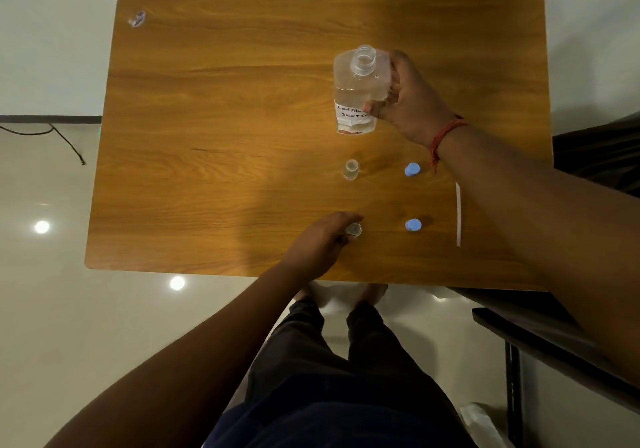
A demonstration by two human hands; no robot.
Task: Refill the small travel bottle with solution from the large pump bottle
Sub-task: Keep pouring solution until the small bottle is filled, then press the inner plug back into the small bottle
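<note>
A large clear bottle (pixel 356 94) with a handwritten white label stands on the wooden table (pixel 221 108), its neck open and no pump on it. My right hand (pixel 405 101) grips its right side. A small clear travel bottle (pixel 353 230) stands near the table's front edge, uncapped, and my left hand (pixel 318 243) holds it from the left. A second small clear bottle (pixel 351 169) stands open between the two. Two blue caps lie to the right, one (pixel 412 169) farther back and one (pixel 413 225) nearer.
A thin white stick (pixel 458 215) lies along the table's right side. A small crumpled wrapper (pixel 138 18) sits at the far left corner. A dark bench (pixel 554 336) stands to the right of the table. My legs are below the front edge.
</note>
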